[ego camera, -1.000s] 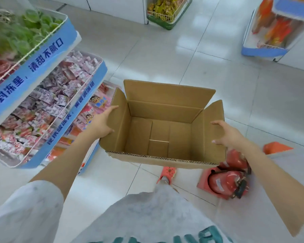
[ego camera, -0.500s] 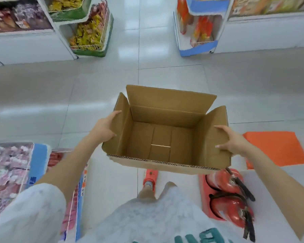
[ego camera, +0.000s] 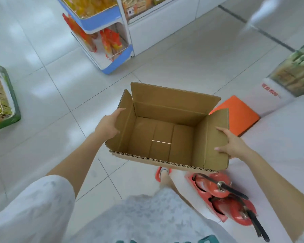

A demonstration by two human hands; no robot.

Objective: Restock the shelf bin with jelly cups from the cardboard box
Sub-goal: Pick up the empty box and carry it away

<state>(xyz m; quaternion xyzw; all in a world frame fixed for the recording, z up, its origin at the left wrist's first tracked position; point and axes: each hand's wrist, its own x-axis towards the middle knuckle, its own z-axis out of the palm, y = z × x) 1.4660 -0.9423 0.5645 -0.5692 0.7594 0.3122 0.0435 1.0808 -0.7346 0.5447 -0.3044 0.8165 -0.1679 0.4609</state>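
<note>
Cardboard box (ego camera: 165, 134) held between both hands, flaps open.

A: Cardboard box (ego camera: 165, 130) between the hands: plain brown, inside and out, corrugated edge speckled darker.

B: Floor (ego camera: 165, 71)?

A: Pale grey-white glossy tiles, thin dark grout lines.

B: Right of the right hand?

A: Flat orange pad (ego camera: 239, 114). Below that hand, two red fire extinguishers (ego camera: 225, 199) with black hoses.

B: Beyond the left hand?

A: Display rack (ego camera: 104, 32), white with blue trim, orange-red packets. Far left, green-rimmed bin (ego camera: 12, 102), yellow contents.
</note>
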